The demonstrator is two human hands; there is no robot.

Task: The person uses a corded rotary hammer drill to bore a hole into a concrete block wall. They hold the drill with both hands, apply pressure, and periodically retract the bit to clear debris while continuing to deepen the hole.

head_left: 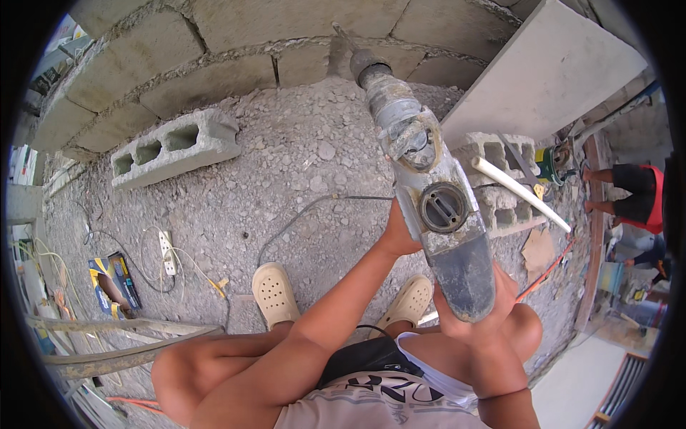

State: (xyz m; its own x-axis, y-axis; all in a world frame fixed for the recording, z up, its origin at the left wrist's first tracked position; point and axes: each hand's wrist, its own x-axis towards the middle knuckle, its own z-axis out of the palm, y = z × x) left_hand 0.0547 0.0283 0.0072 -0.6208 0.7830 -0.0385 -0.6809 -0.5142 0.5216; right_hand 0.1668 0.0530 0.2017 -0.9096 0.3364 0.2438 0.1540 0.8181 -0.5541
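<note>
A worn grey rotary hammer (436, 186), crusted with dust, slants from my lap up toward the concrete block wall (236, 79). Its bit (344, 34) points at the wall's face; whether it touches cannot be told. My left hand (401, 232) grips the tool's left side near its middle, with the fingers hidden under the body. Around the rear end my right hand (486, 307) is closed, its grip partly covered by the dark housing. A dark cord (307, 209) runs over the gravel from beneath the tool.
A hollow block (214, 139) lies on the gravel at left, near a power strip (167, 252) and an opened box (114, 286). At right are a leaning grey board (547, 71), stacked blocks (511, 218) and a white pipe (522, 193). A person in red (654, 200) stands far right.
</note>
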